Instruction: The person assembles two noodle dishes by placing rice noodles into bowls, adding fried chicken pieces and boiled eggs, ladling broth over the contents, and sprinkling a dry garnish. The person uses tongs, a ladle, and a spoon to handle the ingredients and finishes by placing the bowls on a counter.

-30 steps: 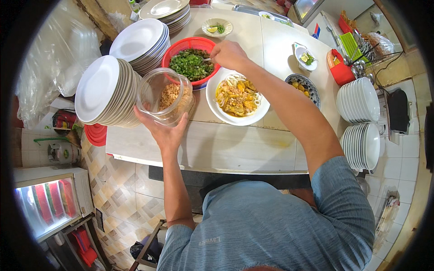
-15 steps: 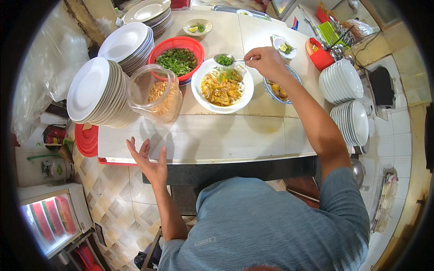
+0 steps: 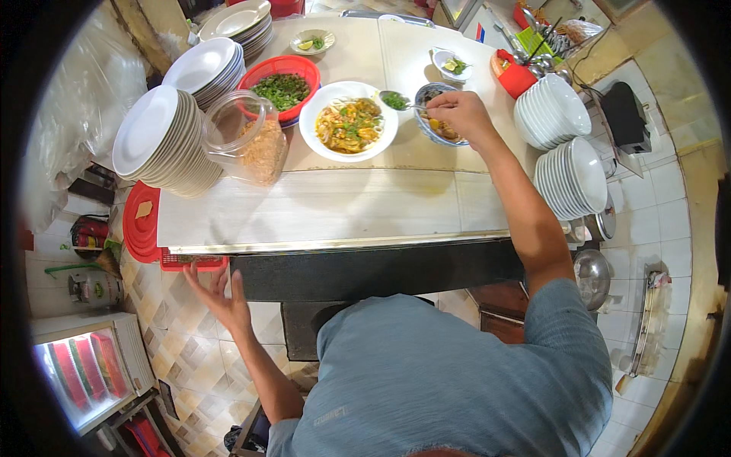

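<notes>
My right hand [image 3: 460, 116] is closed on the handle of a metal spoon [image 3: 394, 100] heaped with chopped green herbs. The spoon hovers between a white bowl [image 3: 311, 139] of noodles with yellow topping and herbs, on its left, and a blue-patterned bowl [image 3: 428, 134] of food partly hidden under my hand. Off the counter's front edge, my left hand [image 3: 221, 298] is held up with fingers spread, holding nothing. A clear jar [image 3: 263, 152] of crushed peanuts stands open left of the white bowl. Behind it is a red basket [image 3: 314, 74] of chopped herbs.
Stacks of white plates [image 3: 145, 129] line the counter's left side. White bowls [image 3: 552, 113] are stacked at the right beside a red utensil holder [image 3: 515, 79]. Small dishes of lime and herbs [image 3: 451, 65] sit farther back. Below the left edge is a red basket [image 3: 190, 261].
My right hand has moved the herb spoon rightward, from over the white bowl toward the patterned bowl. More herbs lie on the noodles. My left hand has dropped lower, past the counter edge.
</notes>
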Available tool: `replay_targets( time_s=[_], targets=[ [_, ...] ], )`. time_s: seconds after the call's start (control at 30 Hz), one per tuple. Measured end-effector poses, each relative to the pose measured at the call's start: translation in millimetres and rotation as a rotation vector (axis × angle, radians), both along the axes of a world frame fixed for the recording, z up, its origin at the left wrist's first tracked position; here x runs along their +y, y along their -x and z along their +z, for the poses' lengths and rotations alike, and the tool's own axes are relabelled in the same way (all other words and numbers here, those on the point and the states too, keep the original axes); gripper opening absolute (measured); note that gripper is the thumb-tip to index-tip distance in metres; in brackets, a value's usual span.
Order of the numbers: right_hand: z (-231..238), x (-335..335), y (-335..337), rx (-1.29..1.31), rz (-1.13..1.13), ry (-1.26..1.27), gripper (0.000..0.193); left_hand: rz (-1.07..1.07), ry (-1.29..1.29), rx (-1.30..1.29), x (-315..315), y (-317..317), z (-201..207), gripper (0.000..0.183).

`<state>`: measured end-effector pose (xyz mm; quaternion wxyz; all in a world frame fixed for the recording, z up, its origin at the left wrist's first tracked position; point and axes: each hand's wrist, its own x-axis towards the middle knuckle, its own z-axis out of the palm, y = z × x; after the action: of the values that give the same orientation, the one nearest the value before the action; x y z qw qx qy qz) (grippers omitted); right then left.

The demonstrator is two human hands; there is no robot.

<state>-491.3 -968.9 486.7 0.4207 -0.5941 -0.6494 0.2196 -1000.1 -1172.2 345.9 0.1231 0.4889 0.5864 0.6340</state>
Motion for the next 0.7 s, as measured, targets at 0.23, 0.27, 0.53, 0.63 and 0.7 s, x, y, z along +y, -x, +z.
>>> replay_targets(
  time_s=[0.23, 0.27, 0.53, 0.63, 0.7],
  targets=[
    [4.9, 3.9, -83.4, -0.568, -0.353, -0.208, 0.017, 0.279, 0.353, -0.504, -118.2, 49.8, -133.4, 0.094],
    [4.2, 9.2, -88.5, -0.571, -0.415, -0.256, 0.016, 0.324, 0.425, -0.527, -137.0, 59.9, -159.0, 0.094],
    [-2.6, -5.0, -120.6, -0.516, -0.411, -0.159, 0.021, 0.364, 1.070, -0.517, -330.9, 89.2, -351.8, 0.081],
    [0.3, -17.9, -119.0, -0.553, -0.496, -0.124, 0.017, 0.230, 1.323, -0.351, -384.8, 85.1, -394.5, 0.079],
    [5.5, -19.8, -103.8, -0.715, -0.601, -0.223, 0.018, 0.142, 1.408, -0.244, -398.8, 94.8, -412.3, 0.077]
  ],
)
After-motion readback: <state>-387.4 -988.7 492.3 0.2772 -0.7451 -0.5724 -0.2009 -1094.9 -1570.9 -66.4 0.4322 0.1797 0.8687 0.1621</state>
